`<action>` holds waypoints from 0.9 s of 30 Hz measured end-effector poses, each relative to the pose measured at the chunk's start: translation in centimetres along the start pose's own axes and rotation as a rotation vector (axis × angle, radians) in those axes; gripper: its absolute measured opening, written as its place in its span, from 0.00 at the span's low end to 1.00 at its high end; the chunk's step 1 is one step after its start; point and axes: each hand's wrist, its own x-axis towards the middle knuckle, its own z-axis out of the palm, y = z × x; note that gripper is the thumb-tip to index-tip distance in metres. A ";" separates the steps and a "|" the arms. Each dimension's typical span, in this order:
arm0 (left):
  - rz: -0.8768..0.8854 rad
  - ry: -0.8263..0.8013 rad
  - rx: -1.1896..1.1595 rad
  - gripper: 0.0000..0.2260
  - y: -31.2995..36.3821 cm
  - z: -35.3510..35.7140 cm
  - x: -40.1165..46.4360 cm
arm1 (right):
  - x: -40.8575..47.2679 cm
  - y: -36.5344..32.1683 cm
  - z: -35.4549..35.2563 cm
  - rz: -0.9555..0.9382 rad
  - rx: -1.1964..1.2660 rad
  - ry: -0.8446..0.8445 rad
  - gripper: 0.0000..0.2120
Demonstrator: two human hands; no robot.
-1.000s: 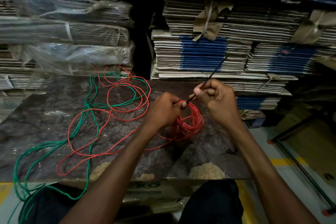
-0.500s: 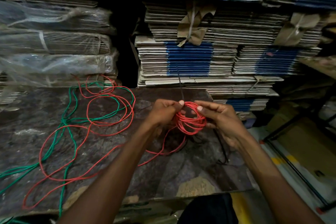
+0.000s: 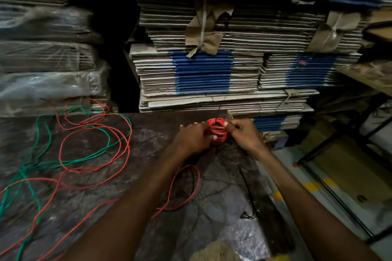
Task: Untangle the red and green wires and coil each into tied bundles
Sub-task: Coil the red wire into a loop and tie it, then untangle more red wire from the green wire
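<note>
Both hands are closing on the red coil (image 3: 217, 131) at the far edge of the desk (image 3: 148, 176): the left hand (image 3: 194, 136) is curling round the coil's left side, thumb pressed to its near edge, while the right hand (image 3: 244, 133) is pinching its right side with bent fingers. The coil is standing roughly upright between the two grips, its turns bunched tight. A thin black tie (image 3: 247, 190) is lying on the desk below the right wrist, running toward the near side; whether it is reaching the coil cannot be told. From under the left forearm, the loose red wire (image 3: 95, 150) is trailing in a loop across the desk, then sprawling in wide rings over the left part of it. The green wire (image 3: 40, 133) is lying among those rings, crossing the red in several places and running off the near left edge. Beyond the desk, stacks of flattened cardboard (image 3: 201, 70) with blue bands are rising on the far side, and plastic-wrapped bundles (image 3: 46, 82) are sitting at far left.
</note>
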 end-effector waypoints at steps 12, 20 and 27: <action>0.037 -0.058 0.065 0.32 -0.9 1.3 1.3 | 1.2 0.7 -0.2 -0.044 -0.306 -0.036 0.16; 0.023 0.034 0.068 0.33 -2.5 -0.7 -1.4 | -0.5 -2.2 -2.1 -0.026 -0.237 0.080 0.19; 0.012 0.147 0.070 0.31 -4.4 -2.9 -8.0 | -5.7 -6.5 -1.2 -0.199 -0.249 0.087 0.20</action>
